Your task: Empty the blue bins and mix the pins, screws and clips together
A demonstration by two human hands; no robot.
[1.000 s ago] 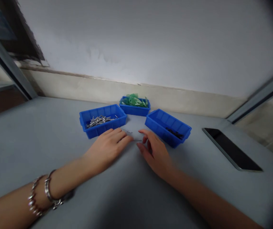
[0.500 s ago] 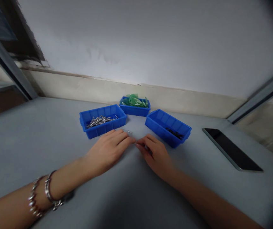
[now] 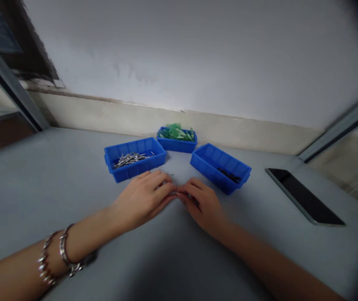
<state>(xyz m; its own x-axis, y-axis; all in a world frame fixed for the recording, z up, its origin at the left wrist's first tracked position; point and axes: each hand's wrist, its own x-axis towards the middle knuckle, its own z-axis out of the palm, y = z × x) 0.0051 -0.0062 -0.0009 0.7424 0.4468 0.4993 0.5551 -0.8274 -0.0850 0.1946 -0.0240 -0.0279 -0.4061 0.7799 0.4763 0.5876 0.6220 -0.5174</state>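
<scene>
My left hand (image 3: 145, 196) is closed in a pinch on a slim silver metal rod (image 3: 173, 193) just above the grey table. Fingertip to fingertip with it, my right hand (image 3: 202, 205) pinches at the rod's right end; its fingers hide whatever else may be there. Just beyond my left fingers, another thin metal rod (image 3: 169, 173) lies on the table. A blue bin (image 3: 139, 167) of similar silver rods stands past my left hand. Beyond my right hand, another blue bin (image 3: 213, 173) holds small dark pieces (image 3: 229, 175), too small to name.
At the back, against the wall, a third blue bin (image 3: 177, 145) is heaped with green plastic-looking pieces (image 3: 175, 132). A phone or tablet with a dark screen (image 3: 305, 196) lies on the right of the table (image 3: 72, 175). Metal frame posts (image 3: 19, 92) rise at both sides.
My left fingers have shifted slightly, and more of the rod shows between the hands. Both pairs of fingertips sit a little lower and closer together. The bins have not moved.
</scene>
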